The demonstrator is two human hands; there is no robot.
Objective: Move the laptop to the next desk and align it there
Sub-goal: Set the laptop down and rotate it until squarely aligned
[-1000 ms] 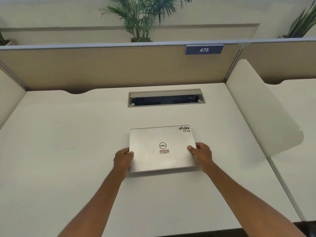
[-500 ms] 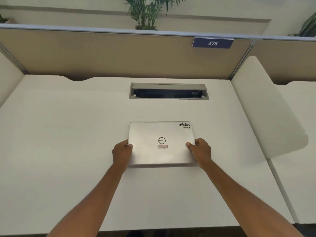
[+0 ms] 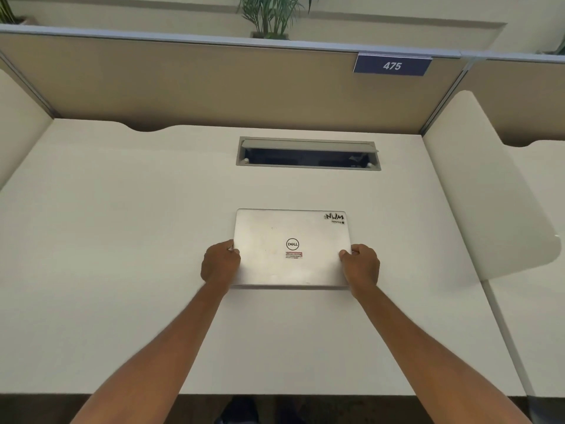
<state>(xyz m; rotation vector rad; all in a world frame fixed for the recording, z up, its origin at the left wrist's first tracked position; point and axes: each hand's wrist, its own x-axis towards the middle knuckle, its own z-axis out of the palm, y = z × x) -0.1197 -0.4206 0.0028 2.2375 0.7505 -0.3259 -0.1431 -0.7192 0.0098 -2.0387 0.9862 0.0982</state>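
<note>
A closed silver laptop (image 3: pixel 290 240) with a round logo and stickers on its lid lies flat on the white desk (image 3: pixel 122 240), near the middle, its edges roughly square with the desk. My left hand (image 3: pixel 219 264) grips its left edge near the front corner. My right hand (image 3: pixel 362 264) grips its right edge, thumb on the lid. Both forearms reach in from the bottom of the frame.
A grey cable hatch (image 3: pixel 308 153) stands open behind the laptop. A tan partition (image 3: pixel 214 87) with a blue "475" sign (image 3: pixel 392 65) backs the desk. A white rounded divider (image 3: pixel 483 191) separates it from the desk on the right (image 3: pixel 544 301). Plants stand beyond the partition.
The laptop's front edge has come down flat on the desk and it now sits squarer. My view has shifted slightly back, showing the desk's front edge.
</note>
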